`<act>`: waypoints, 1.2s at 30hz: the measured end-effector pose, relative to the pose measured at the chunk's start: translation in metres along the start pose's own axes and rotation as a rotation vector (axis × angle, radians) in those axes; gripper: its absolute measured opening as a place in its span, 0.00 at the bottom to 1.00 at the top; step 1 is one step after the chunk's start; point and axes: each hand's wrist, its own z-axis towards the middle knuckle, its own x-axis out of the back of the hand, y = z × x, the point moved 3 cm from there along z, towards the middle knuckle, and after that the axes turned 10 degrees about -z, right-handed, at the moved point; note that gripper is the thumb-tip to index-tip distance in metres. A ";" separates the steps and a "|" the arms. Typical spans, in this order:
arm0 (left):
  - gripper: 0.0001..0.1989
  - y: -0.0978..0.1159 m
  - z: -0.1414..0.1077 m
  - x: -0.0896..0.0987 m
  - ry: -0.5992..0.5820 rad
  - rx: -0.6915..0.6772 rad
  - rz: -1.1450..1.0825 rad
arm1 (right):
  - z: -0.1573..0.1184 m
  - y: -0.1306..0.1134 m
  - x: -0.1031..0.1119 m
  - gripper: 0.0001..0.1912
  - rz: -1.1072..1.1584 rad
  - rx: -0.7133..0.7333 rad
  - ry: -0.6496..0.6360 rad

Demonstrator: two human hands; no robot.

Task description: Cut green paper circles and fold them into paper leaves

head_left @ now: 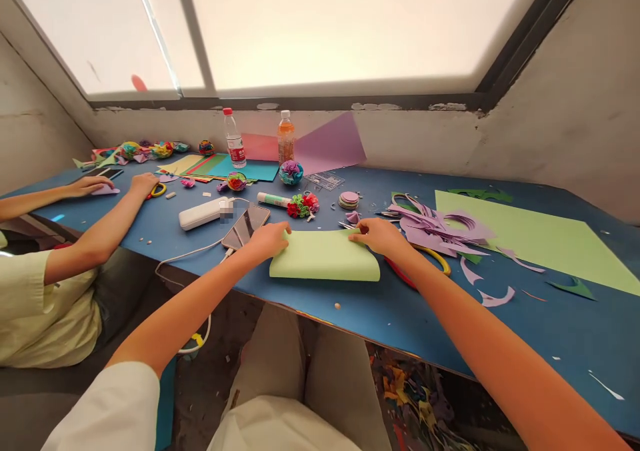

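Observation:
A light green sheet of paper (325, 256) lies on the blue table in front of me, bent over so that a rounded fold faces me. My left hand (271, 239) pinches its far left corner, and my right hand (379, 235) pinches the far right corner. Under my right forearm are scissors (438, 260) with red and yellow handles, partly hidden. Close to my left hand lies a phone (246, 226) with a white cable. Beyond the sheet sit a glue stick (274, 200), a red and green paper flower (303, 205) and a stack of round paper pieces (349, 200).
Purple paper scraps (440, 228) and a larger light green sheet (530, 234) spread to the right. A white power bank (205, 213), a water bottle (235, 141) and an orange drink bottle (286, 138) stand left. Another person's hands (90, 186) work with purple paper at far left.

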 end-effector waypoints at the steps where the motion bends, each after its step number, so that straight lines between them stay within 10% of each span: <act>1: 0.16 0.003 0.001 0.000 -0.003 -0.012 0.050 | 0.003 -0.002 0.001 0.08 -0.034 -0.006 -0.007; 8: 0.15 0.018 0.000 -0.007 0.002 -0.232 0.266 | 0.008 -0.013 -0.003 0.10 -0.223 -0.047 -0.085; 15: 0.24 0.012 -0.005 -0.014 -0.269 -0.475 0.251 | -0.006 -0.027 0.003 0.20 -0.337 0.050 -0.034; 25: 0.47 0.018 -0.014 -0.012 -0.356 -0.419 0.304 | -0.112 -0.119 -0.023 0.20 -0.322 0.540 -0.044; 36: 0.49 0.012 -0.015 -0.013 -0.366 -0.462 0.285 | -0.118 -0.102 -0.039 0.23 -0.358 0.294 -0.006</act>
